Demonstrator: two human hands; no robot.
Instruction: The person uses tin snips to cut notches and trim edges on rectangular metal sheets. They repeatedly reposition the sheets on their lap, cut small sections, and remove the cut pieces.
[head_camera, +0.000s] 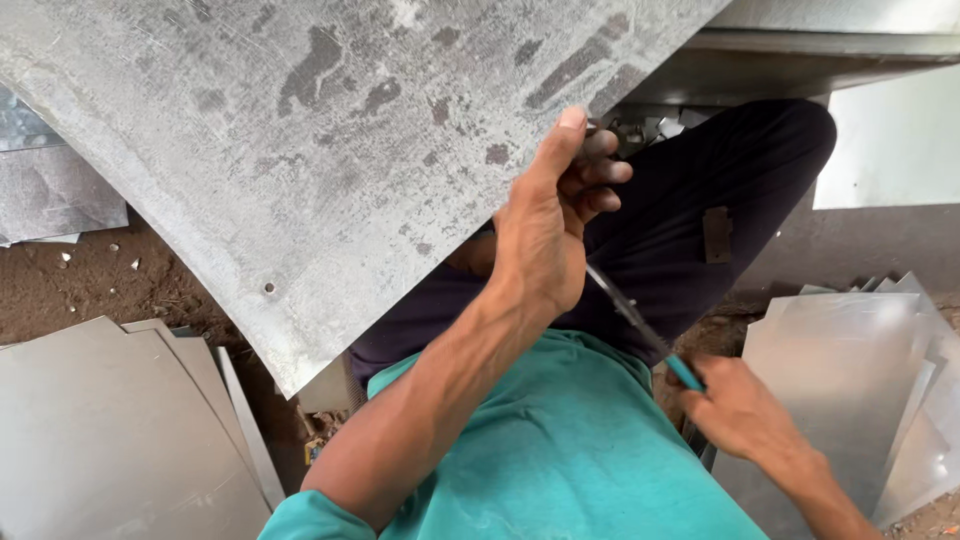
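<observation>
Snips (640, 325) blades hidden, probably under sheet (300, 150).

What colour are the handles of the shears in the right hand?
Teal handles, gripped by the right hand; clearest in the head view.

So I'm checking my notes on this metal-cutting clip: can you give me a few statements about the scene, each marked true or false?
1. The left hand grips the edge of the large grey metal sheet. True.
2. The right hand holds teal-handled snips. True.
3. The person wears a red shirt. False: the shirt is teal.
4. The large sheet lies flat on the ground. False: it is held up over the lap.
5. Stacks of cut metal sheets lie beside the person. True.
</observation>
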